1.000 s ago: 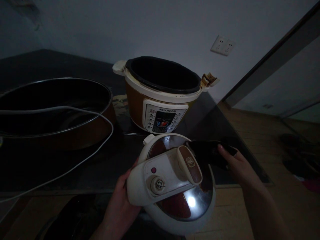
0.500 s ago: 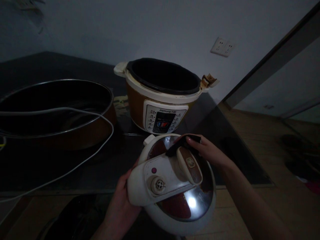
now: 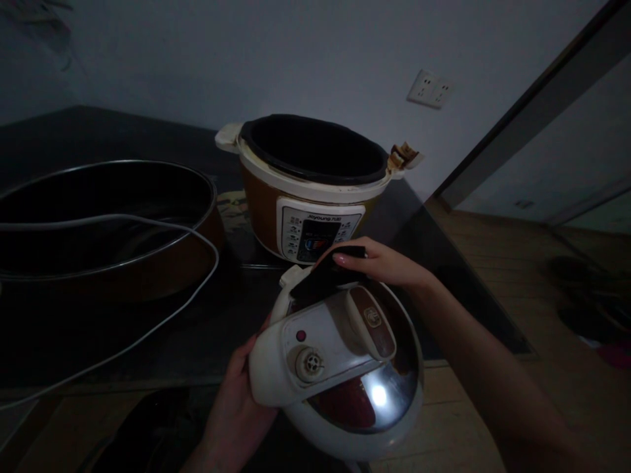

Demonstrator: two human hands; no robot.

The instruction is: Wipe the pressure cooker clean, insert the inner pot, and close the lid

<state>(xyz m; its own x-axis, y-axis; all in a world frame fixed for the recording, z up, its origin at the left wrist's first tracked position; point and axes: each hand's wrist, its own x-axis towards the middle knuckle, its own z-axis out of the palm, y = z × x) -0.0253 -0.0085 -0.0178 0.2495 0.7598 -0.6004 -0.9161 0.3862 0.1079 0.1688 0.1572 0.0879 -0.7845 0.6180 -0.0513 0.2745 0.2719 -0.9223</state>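
A pressure cooker lid [image 3: 348,404], white-rimmed with a shiny metal and dark red top, is tilted up in front of me. My left hand [image 3: 241,401] is closed around the white end of its cover arm, near the steam valve [image 3: 310,363]. My right hand [image 3: 379,263] pinches a black cloth [image 3: 328,276] against the lid's far upper part, beside the brown-topped handle [image 3: 373,322]. Behind the lid stands the brown and white electric pressure cooker [image 3: 261,210], uncovered, with its control panel facing me.
A wide dark pan [image 3: 197,253] sits on the black counter [image 3: 236,341] at left, with a white cable [image 3: 162,322] running across it. A wall socket [image 3: 428,90] is behind the cooker. Wooden floor [image 3: 486,282] lies to the right.
My right hand has moved the black cloth left and slightly away from me over the lid. My left hand keeps its hold, and the view has shifted slightly.
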